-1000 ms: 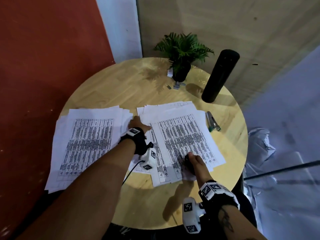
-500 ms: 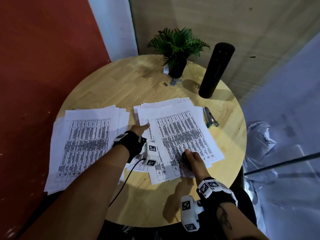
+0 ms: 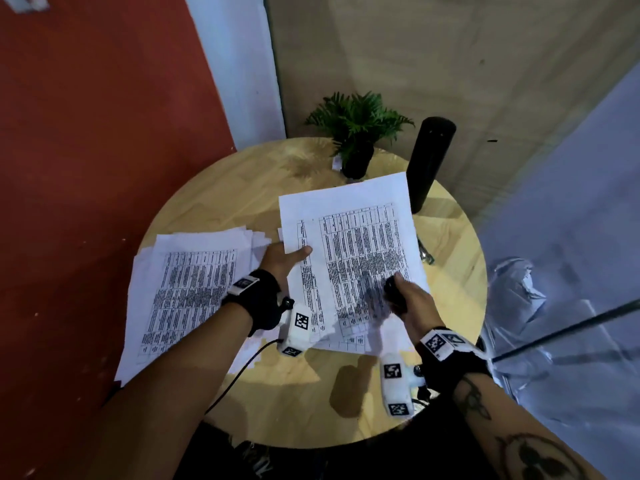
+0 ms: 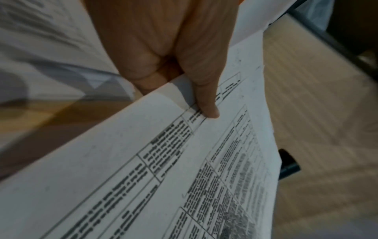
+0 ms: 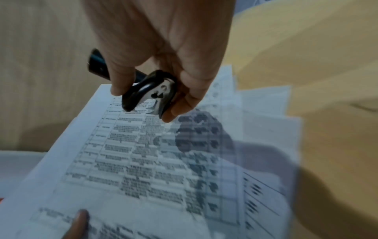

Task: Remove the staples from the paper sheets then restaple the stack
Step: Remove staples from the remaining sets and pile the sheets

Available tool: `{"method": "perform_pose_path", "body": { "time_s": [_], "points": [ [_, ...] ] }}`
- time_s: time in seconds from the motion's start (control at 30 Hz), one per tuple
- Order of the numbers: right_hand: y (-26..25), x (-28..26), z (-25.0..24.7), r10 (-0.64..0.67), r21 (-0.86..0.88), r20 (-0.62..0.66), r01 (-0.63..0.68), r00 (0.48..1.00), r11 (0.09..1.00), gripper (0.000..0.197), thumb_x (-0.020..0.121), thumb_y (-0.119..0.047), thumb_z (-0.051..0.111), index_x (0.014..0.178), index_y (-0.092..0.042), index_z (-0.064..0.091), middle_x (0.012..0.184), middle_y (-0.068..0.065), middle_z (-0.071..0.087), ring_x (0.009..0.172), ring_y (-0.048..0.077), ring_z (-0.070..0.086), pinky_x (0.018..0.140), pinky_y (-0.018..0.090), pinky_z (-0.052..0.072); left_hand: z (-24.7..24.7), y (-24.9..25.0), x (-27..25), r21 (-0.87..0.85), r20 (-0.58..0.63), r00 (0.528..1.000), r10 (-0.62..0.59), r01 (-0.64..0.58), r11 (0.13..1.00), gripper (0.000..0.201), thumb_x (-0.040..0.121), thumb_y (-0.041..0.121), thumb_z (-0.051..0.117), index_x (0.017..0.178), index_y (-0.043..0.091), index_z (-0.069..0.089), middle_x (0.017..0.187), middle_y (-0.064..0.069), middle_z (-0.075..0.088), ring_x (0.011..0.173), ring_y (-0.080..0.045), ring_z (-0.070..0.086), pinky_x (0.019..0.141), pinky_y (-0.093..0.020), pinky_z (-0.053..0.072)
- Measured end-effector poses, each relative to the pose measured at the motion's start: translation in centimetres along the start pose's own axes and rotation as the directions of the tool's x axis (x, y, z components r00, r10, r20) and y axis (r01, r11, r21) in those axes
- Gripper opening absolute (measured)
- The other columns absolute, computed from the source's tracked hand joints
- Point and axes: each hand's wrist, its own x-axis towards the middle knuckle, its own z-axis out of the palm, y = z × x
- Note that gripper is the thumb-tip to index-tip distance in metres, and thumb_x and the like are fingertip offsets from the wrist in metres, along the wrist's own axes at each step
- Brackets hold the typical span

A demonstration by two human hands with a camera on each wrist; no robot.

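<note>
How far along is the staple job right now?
Done, apparently: a loose pile lies fanned out on the left. In hand: left hand lifts a printed sheet; right hand grips the staple remover. Left: restapling; the stapler lies unused.

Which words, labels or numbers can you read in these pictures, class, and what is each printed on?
None can be read.
Lifted sheet, held by the left hand: printed table, too blurred to read.
Paper pile on the table: printed table, too small.
Wrist camera tags: black-and-white square codes, no words.
Staple remover in the right hand: no lettering visible.
</note>
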Motion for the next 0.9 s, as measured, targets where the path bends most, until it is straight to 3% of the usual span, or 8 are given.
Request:
{"method": "perform_pose_path", "body": {
  "time_s": [0.23,0.33,0.37,0.47,0.6,0.73,0.83,0.9],
  "points": [
    [-10.8,-1.7,1.2,-0.255,0.160,0.105,0.237,0.961,0.958,0.010,0.089,-0.010,0.056,0.086,-0.018,0.063,0.067,-0.010,0.070,0.060,0.003,0.065,0.052,0.012,0.042,-2.4,5.0,-2.1,0.076,0.135,0.974,0.182,-0.193,0.978,0.027,0.086,0.005,0.064,0.112,0.001,0.064,0.090,0.005,0.072,0.077,-0.002,0.067,0.083,-0.026,0.052],
    [-13.9,-2.9,0.8,-0.295,0.205,0.198,0.254,0.935,0.945,0.014,0.088,-0.011,0.056,0.087,-0.019,0.067,0.073,-0.006,0.071,0.064,0.005,0.067,0.049,0.012,0.043,-3.3,6.6,-3.0,0.121,0.216,0.948,0.232,-0.262,0.957,0.016,0.083,0.017,0.070,0.098,0.011,0.070,0.089,0.002,0.072,0.088,-0.012,0.066,0.090,-0.033,0.048],
    [-14.8,-3.7,0.7,-0.290,0.197,0.239,0.246,0.927,0.949,0.007,0.082,-0.019,0.064,0.086,-0.020,0.069,0.077,-0.005,0.072,0.067,0.006,0.067,0.050,0.013,0.044,-3.6,7.2,-3.5,0.131,0.231,0.940,0.250,-0.285,0.950,0.025,0.080,0.026,0.074,0.097,0.007,0.070,0.091,-0.005,0.069,0.091,-0.017,0.064,0.091,-0.035,0.047],
    [-16.0,-4.8,-0.4,-0.280,0.166,0.341,0.236,0.897,0.957,0.056,0.036,-0.045,0.089,0.083,-0.020,0.074,0.086,-0.002,0.072,0.073,0.010,0.069,0.051,0.013,0.048,-4.4,8.3,-4.8,0.124,0.273,0.920,0.281,-0.324,0.938,0.074,0.061,0.057,0.079,0.103,-0.003,0.067,0.102,-0.011,0.065,0.097,-0.020,0.060,0.090,-0.034,0.044],
    [-16.9,-6.4,-1.2,-0.318,0.205,0.395,0.255,0.862,0.945,0.065,0.024,-0.049,0.091,0.081,-0.020,0.076,0.086,0.000,0.073,0.074,0.012,0.070,0.053,0.015,0.050,-5.4,11.1,-7.7,0.060,0.366,0.882,0.296,-0.340,0.939,0.052,0.059,0.037,0.083,0.105,0.016,0.068,0.103,0.004,0.073,0.099,-0.008,0.067,0.080,-0.018,0.053],
    [-17.6,-8.8,-0.8,-0.370,0.253,0.426,0.284,0.825,0.925,0.066,0.022,-0.049,0.091,0.080,-0.020,0.077,0.085,0.002,0.073,0.075,0.014,0.070,0.053,0.015,0.051,-5.6,15.1,-9.1,-0.002,0.175,0.850,0.497,-0.505,0.863,0.060,0.053,0.025,0.086,0.108,0.020,0.062,0.085,0.014,0.072,0.083,0.002,0.065,0.074,-0.013,0.050],
    [-18.3,-10.6,-0.2,-0.416,0.298,0.450,0.306,0.791,0.904,0.066,0.021,-0.046,0.092,0.078,-0.017,0.077,0.083,0.003,0.073,0.073,0.015,0.071,0.051,0.017,0.053,-5.0,18.1,-9.9,0.083,-0.028,0.742,0.670,-0.666,0.741,0.062,0.062,0.010,0.084,0.115,0.020,0.054,0.082,0.006,0.065,0.076,0.004,0.061,0.085,-0.014,0.046],
    [-18.8,-11.5,0.2,-0.442,0.319,0.460,0.321,0.770,0.892,0.066,0.023,-0.046,0.092,0.080,-0.016,0.077,0.086,0.003,0.073,0.075,0.015,0.071,0.052,0.017,0.053,-4.6,19.8,-10.8,0.264,0.078,0.682,0.727,-0.717,0.645,0.064,0.059,0.023,0.087,0.115,0.020,0.057,0.084,0.007,0.061,0.079,0.000,0.058,0.079,-0.006,0.042]
  ]
}}
